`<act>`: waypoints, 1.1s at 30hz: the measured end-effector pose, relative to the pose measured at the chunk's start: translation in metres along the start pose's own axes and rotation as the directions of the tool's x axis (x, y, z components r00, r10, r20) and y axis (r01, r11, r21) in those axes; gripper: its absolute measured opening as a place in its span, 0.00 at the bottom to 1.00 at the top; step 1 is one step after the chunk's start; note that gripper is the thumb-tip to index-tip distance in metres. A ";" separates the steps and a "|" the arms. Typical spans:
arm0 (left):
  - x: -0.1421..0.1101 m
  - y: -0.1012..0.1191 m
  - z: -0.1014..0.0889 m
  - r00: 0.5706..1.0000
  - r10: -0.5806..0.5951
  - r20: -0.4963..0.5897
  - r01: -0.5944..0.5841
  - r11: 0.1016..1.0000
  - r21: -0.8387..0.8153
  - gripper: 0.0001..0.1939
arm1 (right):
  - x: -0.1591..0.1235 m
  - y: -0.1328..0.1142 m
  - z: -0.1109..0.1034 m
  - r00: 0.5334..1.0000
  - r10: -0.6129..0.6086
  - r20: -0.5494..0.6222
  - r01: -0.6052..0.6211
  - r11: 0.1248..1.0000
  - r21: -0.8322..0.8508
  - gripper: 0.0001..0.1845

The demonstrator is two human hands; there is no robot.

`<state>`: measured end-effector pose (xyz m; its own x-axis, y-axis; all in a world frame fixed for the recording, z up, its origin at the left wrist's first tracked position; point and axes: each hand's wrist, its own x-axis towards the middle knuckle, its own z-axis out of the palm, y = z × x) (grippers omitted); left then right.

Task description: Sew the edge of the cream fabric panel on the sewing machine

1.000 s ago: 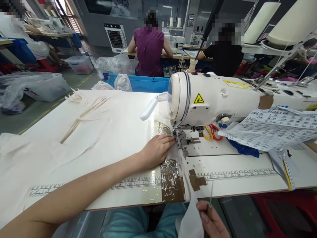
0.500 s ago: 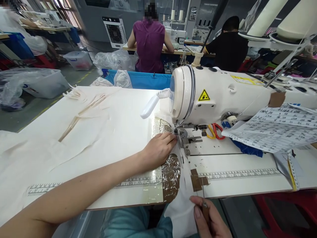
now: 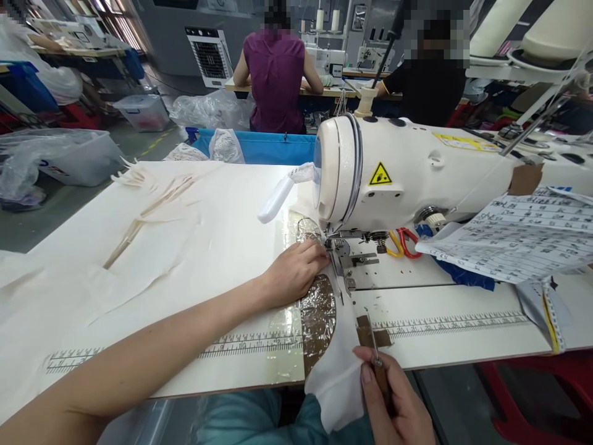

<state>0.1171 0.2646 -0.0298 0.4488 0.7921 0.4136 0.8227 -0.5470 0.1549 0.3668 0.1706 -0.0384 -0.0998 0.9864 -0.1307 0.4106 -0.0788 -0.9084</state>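
Observation:
My left hand (image 3: 294,272) lies flat on the cream fabric (image 3: 185,241), fingertips right beside the presser foot (image 3: 340,250) of the white sewing machine (image 3: 407,176). My right hand (image 3: 393,405) is at the table's front edge, pinching a thin metal tool (image 3: 374,346) together with the white fabric strip (image 3: 340,364) that runs from the needle down over the edge.
Red and yellow scissors (image 3: 401,241) and a printed paper sheet (image 3: 519,238) lie under the machine arm at right. Taped rulers (image 3: 445,321) run along the table front. Loose cream strips (image 3: 148,201) sit at far left. Other people sit at tables behind; bins stand on the floor at left.
My right hand has risen toward the table edge with the tool and strip. More white fabric has fed toward me over the edge. My left hand stayed by the presser foot.

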 end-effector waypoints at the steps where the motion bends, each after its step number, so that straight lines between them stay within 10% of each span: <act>1: 0.000 0.000 0.000 1.000 -0.013 0.000 0.013 1.000 0.025 0.18 | 0.002 -0.003 0.000 1.000 0.001 0.000 -0.001 1.000 -0.003 0.19; 10: -0.001 -0.002 0.000 0.996 0.057 -0.067 -0.059 0.998 -0.032 0.17 | 0.019 -0.012 -0.002 0.988 -0.147 0.046 0.151 0.984 -0.093 0.15; 22: -0.004 0.000 -0.003 0.996 0.024 -0.088 -0.022 0.999 0.026 0.17 | 0.043 -0.010 0.008 0.844 -0.530 0.087 0.534 0.811 -0.238 0.12; 33: -0.003 0.002 -0.003 0.998 -0.019 0.056 0.014 0.996 0.086 0.19 | 0.055 -0.019 0.011 0.830 -0.538 0.146 0.554 0.767 -0.325 0.13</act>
<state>0.1160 0.2606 -0.0284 0.4523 0.8161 0.3597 0.8557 -0.5108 0.0830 0.3432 0.2245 -0.0329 -0.4356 0.8405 0.3222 0.5543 0.5325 -0.6396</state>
